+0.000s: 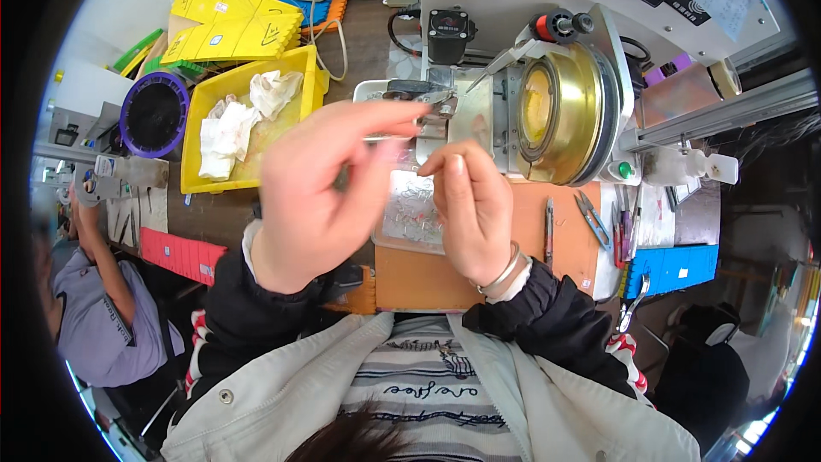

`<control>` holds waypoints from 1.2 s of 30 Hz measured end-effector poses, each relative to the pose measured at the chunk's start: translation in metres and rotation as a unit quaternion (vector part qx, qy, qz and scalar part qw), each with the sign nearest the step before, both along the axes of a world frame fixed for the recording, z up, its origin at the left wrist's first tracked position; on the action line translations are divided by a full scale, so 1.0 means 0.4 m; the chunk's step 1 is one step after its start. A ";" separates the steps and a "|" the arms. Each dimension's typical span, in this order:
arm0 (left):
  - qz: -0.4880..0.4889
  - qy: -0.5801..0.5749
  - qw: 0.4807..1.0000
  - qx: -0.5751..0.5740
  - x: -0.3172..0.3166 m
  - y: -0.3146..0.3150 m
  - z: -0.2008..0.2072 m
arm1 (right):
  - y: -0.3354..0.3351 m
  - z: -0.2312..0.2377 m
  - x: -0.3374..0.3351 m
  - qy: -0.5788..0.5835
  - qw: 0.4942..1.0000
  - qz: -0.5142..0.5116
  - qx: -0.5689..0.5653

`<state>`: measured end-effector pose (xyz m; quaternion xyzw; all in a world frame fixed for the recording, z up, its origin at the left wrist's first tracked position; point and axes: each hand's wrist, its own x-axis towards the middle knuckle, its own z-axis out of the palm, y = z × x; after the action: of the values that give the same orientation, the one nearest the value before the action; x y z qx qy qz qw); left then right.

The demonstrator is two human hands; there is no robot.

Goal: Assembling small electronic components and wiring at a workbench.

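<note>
My left hand (321, 184) is raised over the near part of the bench, blurred by motion, its fingers stretched toward the right and the thumb apart from them. Nothing shows in it. To its right, my right hand (472, 205) is closed in a pinch, thumb against bent fingers; whatever is between the tips is too small to make out. Below and between the hands lies a clear shallow tray (410, 214) of tiny loose parts, partly covered by them. Beyond my fingertips stands a bench machine with a metal plate (472, 120) and a large brass-coloured drum (569, 111).
Left stand a yellow bin (190, 173) with crumpled white cloths (229, 139) and a purple-rimmed round container (154, 115). Right of the brown mat (522, 239) lie thread snips (593, 218) and a blue ridged rack (684, 267). Another person (115, 316) sits at far left.
</note>
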<state>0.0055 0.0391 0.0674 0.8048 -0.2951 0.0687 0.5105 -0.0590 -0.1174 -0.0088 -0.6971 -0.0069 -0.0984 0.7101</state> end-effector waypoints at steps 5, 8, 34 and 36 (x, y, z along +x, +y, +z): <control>-0.097 -0.201 0.949 0.223 0.058 -0.119 0.011 | -0.009 0.001 0.046 -0.132 0.971 -0.005 -0.198; -0.121 -0.209 0.940 0.241 0.072 -0.136 -0.005 | -0.011 -0.036 0.049 -0.182 0.950 -0.020 -0.251; -0.104 0.257 0.960 -0.038 0.177 0.042 -0.106 | -0.005 -0.019 0.001 0.102 0.956 -0.041 0.273; -0.115 0.332 0.936 -0.031 0.189 0.036 -0.103 | -0.011 -0.031 0.000 0.092 0.952 -0.038 0.290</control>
<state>0.0813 0.0536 0.0263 0.7260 -0.1971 -0.2530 0.6083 -0.0591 -0.1220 -0.0212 -0.4672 0.1138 -0.0584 0.8748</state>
